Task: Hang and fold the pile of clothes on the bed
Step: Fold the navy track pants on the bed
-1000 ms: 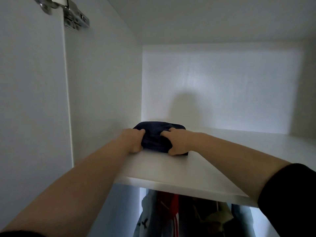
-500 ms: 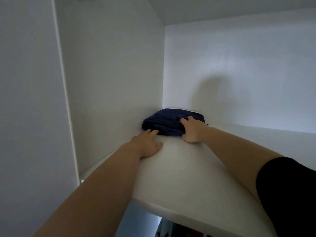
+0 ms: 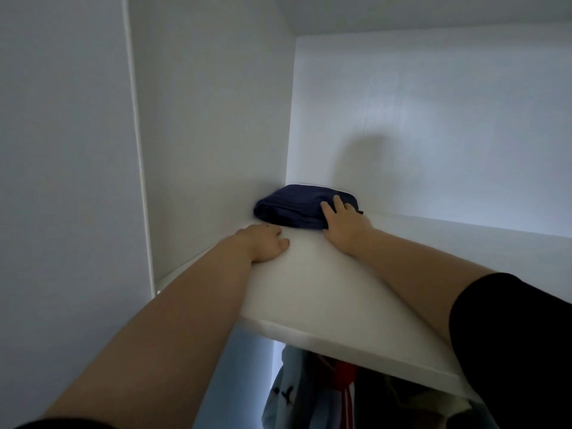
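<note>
Progress, we judge: one folded navy garment [image 3: 288,209] sits stowed in the back left corner of the shelf [image 3: 340,289], our right hand [image 3: 343,227] flat-fingered on it, gripping nothing; our left hand [image 3: 266,243] rests loose and empty beside it. Below hang clothes [image 3: 309,397]; how much remains we cannot see

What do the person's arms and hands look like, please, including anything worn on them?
Both forearms are bare. A black sleeve covers the right upper arm; only a sliver of dark cuff shows on the left arm. The left hand and right hand show no gloves, rings or watch.
</note>
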`<state>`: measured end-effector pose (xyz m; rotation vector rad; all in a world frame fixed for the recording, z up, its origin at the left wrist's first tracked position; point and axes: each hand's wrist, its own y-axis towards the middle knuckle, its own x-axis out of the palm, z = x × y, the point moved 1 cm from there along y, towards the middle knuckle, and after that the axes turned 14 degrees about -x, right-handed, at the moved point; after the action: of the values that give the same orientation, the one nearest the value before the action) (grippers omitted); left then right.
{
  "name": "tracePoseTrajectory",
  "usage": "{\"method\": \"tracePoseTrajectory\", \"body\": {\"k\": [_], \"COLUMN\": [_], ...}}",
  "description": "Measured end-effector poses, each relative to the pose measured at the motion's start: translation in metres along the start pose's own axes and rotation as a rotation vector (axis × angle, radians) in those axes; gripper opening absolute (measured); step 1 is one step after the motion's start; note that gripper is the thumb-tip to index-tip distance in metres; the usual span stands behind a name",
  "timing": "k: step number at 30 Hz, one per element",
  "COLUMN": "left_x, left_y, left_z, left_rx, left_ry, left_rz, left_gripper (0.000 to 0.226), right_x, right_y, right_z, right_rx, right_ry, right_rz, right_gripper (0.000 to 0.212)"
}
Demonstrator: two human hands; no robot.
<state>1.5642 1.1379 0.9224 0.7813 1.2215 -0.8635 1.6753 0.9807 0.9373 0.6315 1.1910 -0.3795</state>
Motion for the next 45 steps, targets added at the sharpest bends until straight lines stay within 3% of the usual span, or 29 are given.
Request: {"method": "tracePoseTrajectory", "body": {"k": [5, 8, 11, 25, 30, 34, 36, 39, 42, 45], "left_x": [-0.001, -0.003, -0.002, 0.033, 0.064, 0.088, 0.099, 0.117, 0.14, 0.162], "left_y": [-0.024, -0.046, -0.072, -0.277, -0.399, -0.531, -0.601, -0.709, -0.813, -0.907], "left_z": [0.013, 0.029, 0.051, 0.238, 0.309, 0.359, 0.377, 0.394, 0.405, 0.417], "left_rx": [0.056, 0.132, 0.24, 0.761, 0.949, 1.144, 1.269, 1.471, 1.652, 1.715], "left_ry": [-0.011, -0.052, -0.132, -0.125, -0.065, -0.115, -0.163, -0.246, -0.24, -0.232], "left_rz": [-0.048, -0.045, 0.022, 0.006, -0.001, 0.086, 0.128, 0.233, 0.318, 0.261], "left_gripper": [0.053, 0.046, 0.044, 0.037, 0.052, 0.045, 0.042, 0.031, 0.028, 0.03], "right_x": [-0.013, -0.026, -0.036, -0.093, -0.122, -0.156, -0.171, -0.187, -0.201, -0.214], "right_y": [-0.053, -0.091, -0.136, -0.454, -0.616, -0.758, -0.825, -0.921, -1.021, -1.112], "right_z": [-0.007, -0.006, -0.003, 0.054, 0.032, -0.016, -0.05, -0.103, -0.148, -0.192], "right_rx": [0.07, 0.081, 0.129, 0.686, 0.881, 1.008, 0.985, 0.926, 1.075, 1.216], "right_ry": [0.095, 0.126, 0.135, 0.055, -0.054, -0.162, -0.264, -0.419, -0.428, -0.398], "right_rz": [-0.095, -0.153, -0.098, -0.019, -0.013, 0.058, 0.072, -0.039, -0.119, -0.182], "right_gripper": [0.035, 0.045, 0.05, 0.031, 0.039, 0.036, 0.033, 0.034, 0.035, 0.036]}}
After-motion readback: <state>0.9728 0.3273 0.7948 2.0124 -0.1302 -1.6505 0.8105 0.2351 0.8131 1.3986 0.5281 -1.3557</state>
